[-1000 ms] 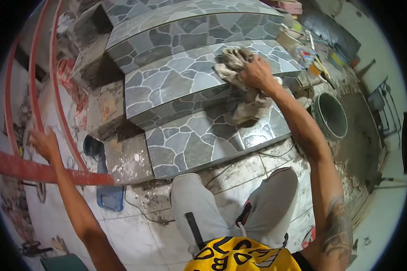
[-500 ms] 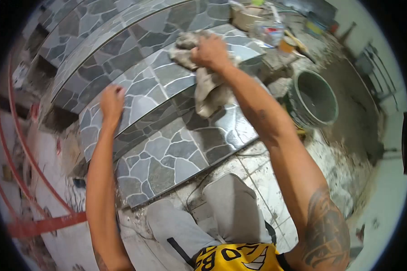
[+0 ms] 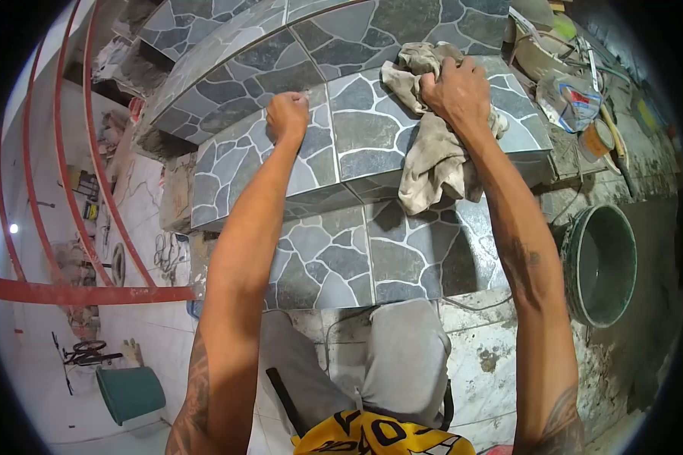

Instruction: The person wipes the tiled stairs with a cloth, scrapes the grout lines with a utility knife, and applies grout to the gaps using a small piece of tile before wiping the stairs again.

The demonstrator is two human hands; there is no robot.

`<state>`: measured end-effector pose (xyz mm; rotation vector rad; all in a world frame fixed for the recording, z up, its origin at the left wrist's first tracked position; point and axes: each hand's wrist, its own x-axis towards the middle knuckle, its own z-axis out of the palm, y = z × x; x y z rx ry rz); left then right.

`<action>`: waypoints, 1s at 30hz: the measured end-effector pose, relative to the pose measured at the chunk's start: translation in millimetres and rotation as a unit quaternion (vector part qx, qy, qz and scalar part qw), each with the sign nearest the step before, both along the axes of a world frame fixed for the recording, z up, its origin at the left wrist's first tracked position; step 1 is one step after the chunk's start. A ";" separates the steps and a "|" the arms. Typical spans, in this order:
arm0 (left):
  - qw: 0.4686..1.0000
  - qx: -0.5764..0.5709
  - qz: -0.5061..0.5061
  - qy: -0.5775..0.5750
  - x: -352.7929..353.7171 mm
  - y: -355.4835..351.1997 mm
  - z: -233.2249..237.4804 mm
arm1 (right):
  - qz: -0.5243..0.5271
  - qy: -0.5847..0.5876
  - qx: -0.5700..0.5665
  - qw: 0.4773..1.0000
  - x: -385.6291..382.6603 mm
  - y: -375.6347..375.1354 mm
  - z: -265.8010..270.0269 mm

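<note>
My right hand [image 3: 461, 92] presses on a dirty, crumpled beige rag [image 3: 432, 171] at the right of the upper tiled step. Part of the rag bunches up beyond my fingers, and the rest hangs over the step's front edge. My left hand [image 3: 287, 116] is closed in a fist near the back of the same step, beside a joint between tiles. Whatever its curled fingers may hold is hidden. The step's tiles [image 3: 364, 136] have a grey stone pattern with white lines, and a lower tiled step [image 3: 319, 258] lies in front of my knees.
A bucket [image 3: 601, 265] stands on the floor at right. Above it are a plastic bag [image 3: 569, 98], an orange-rimmed container [image 3: 596, 139] and a yellow-handled tool [image 3: 613, 133]. Red metal railing [image 3: 91, 294] runs along the left, with a green bin [image 3: 131, 394] beyond it.
My view has swung toward the left, so the steps appear straighter and further right. The left fist has moved toward the step's back. The right hand stays on the rag.
</note>
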<state>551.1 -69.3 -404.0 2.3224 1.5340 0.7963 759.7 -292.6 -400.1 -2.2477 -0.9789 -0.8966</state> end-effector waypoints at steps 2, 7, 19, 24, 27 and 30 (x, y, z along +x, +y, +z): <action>0.999 -0.015 0.031 0.002 5.3 -2.7 9.1 | 0.007 -0.004 0.016 1.000 0.0 -2.3 3.4; 0.993 -0.042 0.107 -0.016 33.0 -2.9 11.6 | 0.019 0.008 0.022 1.000 1.9 -3.9 5.0; 0.988 -0.032 0.141 -0.050 41.3 1.5 8.0 | 0.020 0.079 -0.015 0.997 -0.4 -3.9 9.8; 0.989 -0.033 0.138 -0.049 42.4 0.2 7.5 | 0.019 0.068 -0.005 0.998 -1.4 -8.3 11.4; 0.989 -0.023 0.140 -0.050 43.6 0.8 8.4 | 0.015 0.080 -0.010 0.997 -1.5 -4.9 12.1; 0.991 -0.013 0.124 -0.057 41.5 -1.6 7.3 | 0.009 0.079 -0.013 0.997 -0.9 -4.5 10.2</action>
